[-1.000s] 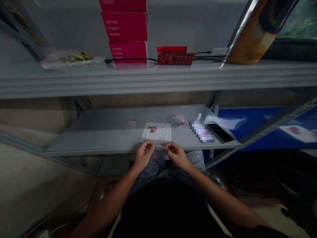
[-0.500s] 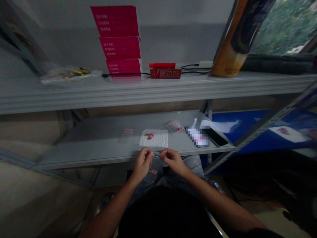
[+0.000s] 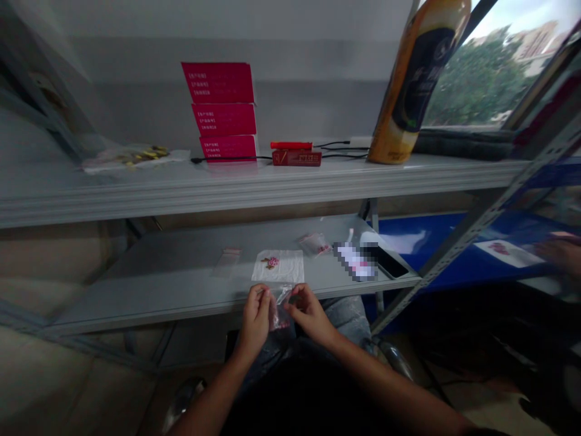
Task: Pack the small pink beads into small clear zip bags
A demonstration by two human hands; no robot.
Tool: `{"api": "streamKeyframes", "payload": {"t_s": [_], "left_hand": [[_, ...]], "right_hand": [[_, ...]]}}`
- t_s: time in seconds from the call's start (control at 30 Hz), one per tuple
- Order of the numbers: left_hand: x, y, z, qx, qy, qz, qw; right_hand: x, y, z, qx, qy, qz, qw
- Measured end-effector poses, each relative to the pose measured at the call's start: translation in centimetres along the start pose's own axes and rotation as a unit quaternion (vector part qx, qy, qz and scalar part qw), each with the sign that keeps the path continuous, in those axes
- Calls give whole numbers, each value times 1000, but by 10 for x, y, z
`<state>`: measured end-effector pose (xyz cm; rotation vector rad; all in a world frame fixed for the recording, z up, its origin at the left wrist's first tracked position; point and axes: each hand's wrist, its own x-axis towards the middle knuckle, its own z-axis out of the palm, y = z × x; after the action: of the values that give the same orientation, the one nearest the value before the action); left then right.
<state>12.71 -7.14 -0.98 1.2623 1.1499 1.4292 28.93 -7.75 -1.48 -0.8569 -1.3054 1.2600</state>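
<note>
My left hand (image 3: pixel 255 316) and my right hand (image 3: pixel 310 312) pinch a small clear plastic bag (image 3: pixel 280 310) between them, just below the front edge of the lower grey shelf (image 3: pixel 181 266). The bag has pink print near its bottom and looks crumpled. On the shelf right behind my hands lies a white cloth square (image 3: pixel 278 266) with a small pink flower piece (image 3: pixel 271 262) on it. Both hands have their fingers closed on the bag's top.
Another clear bag (image 3: pixel 228 260) lies left of the cloth, a third bag (image 3: pixel 314 243) to its right, with a dark phone (image 3: pixel 385 260) beyond. The upper shelf (image 3: pixel 272 181) carries stacked pink boxes (image 3: pixel 222 112), a red box (image 3: pixel 296 157), a cable and a tall bottle (image 3: pixel 411 91). Another person's hand (image 3: pixel 560 254) shows at far right.
My hands have come closer together and the stretched bag has bunched up between them. The camera has tilted up, showing more window.
</note>
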Motion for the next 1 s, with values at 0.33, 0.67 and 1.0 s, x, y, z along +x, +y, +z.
{"api": "streamKeyframes", "payload": {"t_s": [0.33,0.67,1.0], "left_hand": [[3,8,-1,-54,-44,-20,997],[11,-5,-7,9,-74,-2,997],[-9,10,0,127,-114,79,982]], "right_hand": [[64,-23,-52,-71,44,-34,996],[170,-31,-144,-462,59,4,885],[149,-22,-131,-673,99,-70,729]]}}
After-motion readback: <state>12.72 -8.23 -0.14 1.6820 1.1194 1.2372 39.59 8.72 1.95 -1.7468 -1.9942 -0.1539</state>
